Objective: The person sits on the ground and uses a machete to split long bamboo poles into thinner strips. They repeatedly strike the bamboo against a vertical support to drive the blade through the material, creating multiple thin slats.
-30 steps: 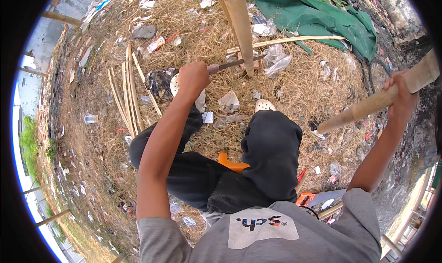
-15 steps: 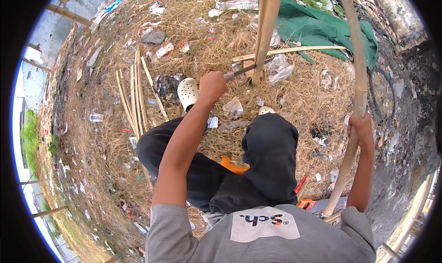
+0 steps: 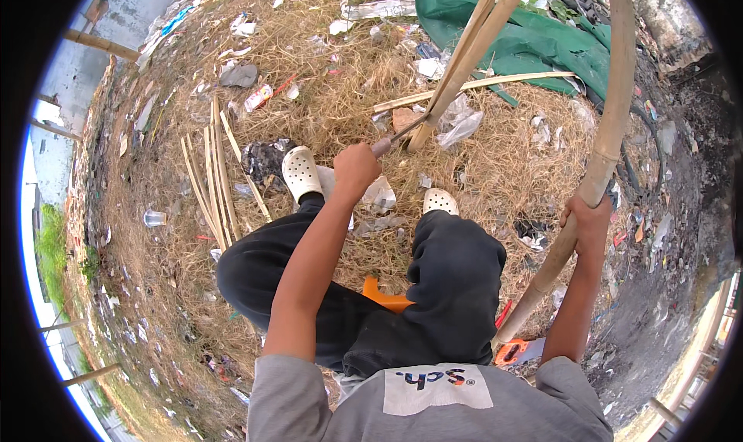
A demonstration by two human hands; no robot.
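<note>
My left hand [image 3: 356, 171] is closed around the handle of a knife [image 3: 381, 147]. The knife's dark blade reaches into a lengthwise gap low in a split bamboo pole [image 3: 463, 63], whose foot rests on the dry grass. Part of the blade is hidden by the bamboo. To the right, my right hand [image 3: 586, 219] wraps round a thicker, slightly bent bamboo pole [image 3: 606, 140]. That pole slants from the top edge down past my right knee.
Thin bamboo strips [image 3: 215, 175] lie left of my feet, and a long strip [image 3: 495, 81] lies behind the split pole. A green sheet [image 3: 534, 51] spreads at the far right. An orange object [image 3: 385, 295] sits between my legs; an orange saw handle [image 3: 510, 352] is beside my right hip.
The split bamboo has tilted, its top leaning further right. My right hand has moved slightly left with the thick pole, whose lower end has swung left. My left hand keeps its hold on the knife.
</note>
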